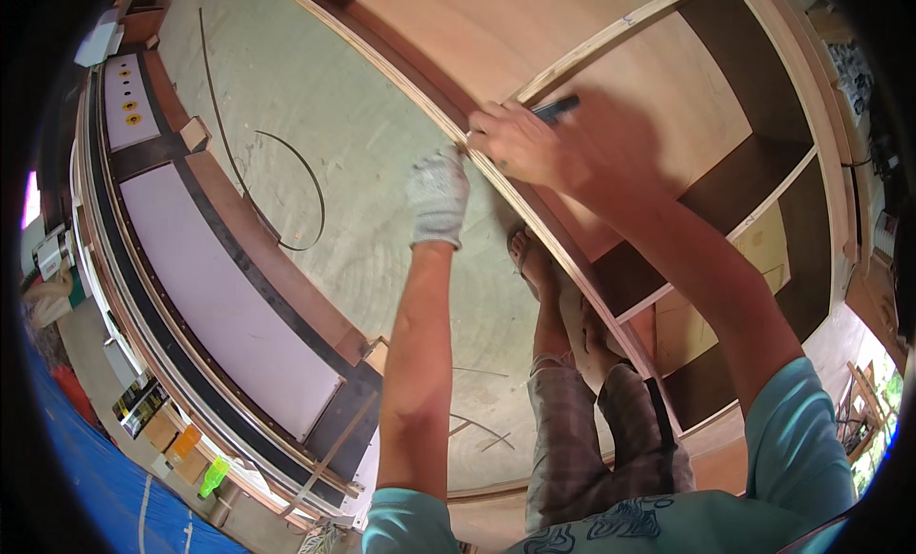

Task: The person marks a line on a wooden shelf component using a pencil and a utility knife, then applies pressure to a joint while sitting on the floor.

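My left hand (439, 193), in a pale knitted glove, is closed against the long outer edge of a wooden cabinet frame (417, 97); whatever its fingers pinch is hidden. Just to the right, my bare right hand (523, 146) reaches over the same edge. A slim dark-handled tool (556, 108) sticks out of that hand toward the upper right; its working end is covered by the fingers, so its exact kind does not show. Both hands meet close together at the edge, near where a cross divider (611, 37) joins it.
Open compartments with brown panels (754, 177) fill the right side. On the concrete floor (363, 220) lies a loose curled strip (322, 196). To the left stands a long cabinet piece with white panels (224, 287). A green bottle (216, 476) and blue sheet (114, 497) are at lower left.
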Available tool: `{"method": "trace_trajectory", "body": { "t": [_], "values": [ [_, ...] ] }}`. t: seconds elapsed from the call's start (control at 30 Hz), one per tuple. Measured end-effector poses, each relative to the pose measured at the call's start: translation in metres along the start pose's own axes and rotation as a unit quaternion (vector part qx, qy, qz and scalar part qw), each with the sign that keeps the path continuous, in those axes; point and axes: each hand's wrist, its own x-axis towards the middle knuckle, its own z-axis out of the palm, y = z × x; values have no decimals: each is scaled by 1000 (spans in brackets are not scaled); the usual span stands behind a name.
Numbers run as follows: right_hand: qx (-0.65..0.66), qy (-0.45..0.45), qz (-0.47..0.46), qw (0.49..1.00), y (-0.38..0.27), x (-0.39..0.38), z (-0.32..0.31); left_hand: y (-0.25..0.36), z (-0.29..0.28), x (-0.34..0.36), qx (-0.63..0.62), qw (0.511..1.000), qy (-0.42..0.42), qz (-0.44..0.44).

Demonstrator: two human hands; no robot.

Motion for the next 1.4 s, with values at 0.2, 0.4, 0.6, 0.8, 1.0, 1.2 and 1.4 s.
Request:
{"method": "trace_trajectory", "body": {
  "t": [0.2, 0.4, 0.6, 0.8, 1.0, 1.2, 1.4],
  "values": [
    [-20, -80, 25, 996, 7, 31, 6, -19, 4, 19, -8, 1000, 19, 8],
    [20, -61, 23, 998, -2, -24, 10, 16, 10, -16, 8, 1000, 12, 25],
    [19, -113, 38, 993, -15, -65, 1, 49, 11, -52, 4, 999, -46, 3],
    [47, -123, 64, 989, -34, -102, -6, 78, 12, -85, -18, 1000, -22, 11],
    [63, -132, 71, 987, -53, -160, -15, 123, 11, -129, -95, 995, -3, 10],
    [65, -110, 54, 990, -73, -207, -26, 155, 12, -170, -109, 993, -39, 18],
    [56, -219, 4, 974, -73, -221, -34, 165, 16, -192, -48, 995, -68, 62]
  ]
}}
